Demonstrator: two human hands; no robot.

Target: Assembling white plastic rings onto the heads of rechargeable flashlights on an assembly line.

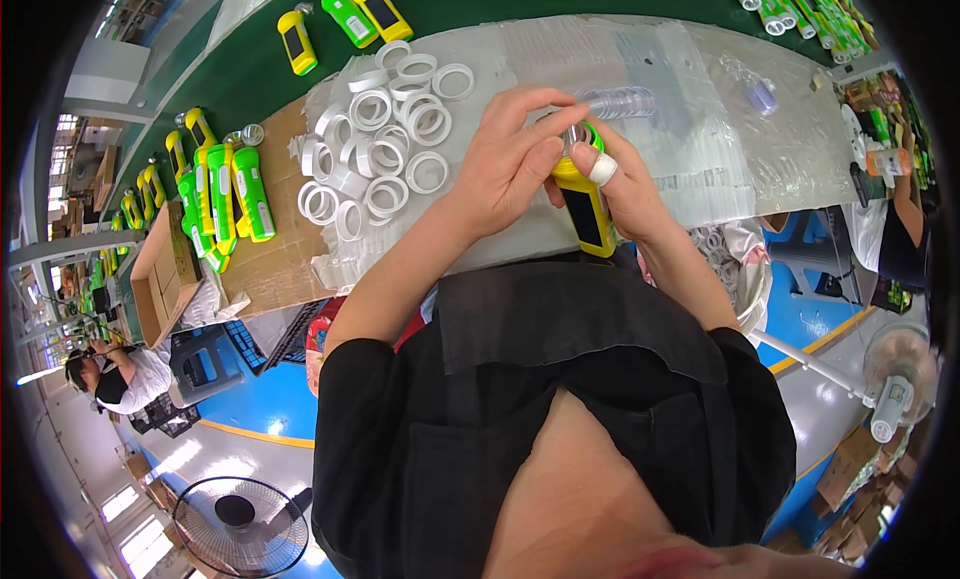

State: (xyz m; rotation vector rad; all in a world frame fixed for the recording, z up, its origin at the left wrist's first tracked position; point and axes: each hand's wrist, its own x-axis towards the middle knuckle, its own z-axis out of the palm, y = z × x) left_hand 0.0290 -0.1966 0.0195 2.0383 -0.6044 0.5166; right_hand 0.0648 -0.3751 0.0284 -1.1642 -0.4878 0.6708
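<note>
A yellow and green flashlight (587,217) with a dark panel on its side is held upright in front of my chest, its head end away from me. Wrapped round its upper body is my right hand (625,184), a white covering on the thumb. My left hand (512,159) is closed at the head end, thumb and fingers on the flashlight's rim; they partly hide the head. To the left of my hands lies a heap of white rings (428,172). Just beyond my right hand is a row of clear round discs (622,103).
Several green and yellow flashlights (222,194) lie on cardboard at the left; others (380,11) rest on the green belt at the far side. More flashlights (790,14) are at the far right. An open cardboard box (163,274) stands left. A co-worker (125,374) sits beyond it.
</note>
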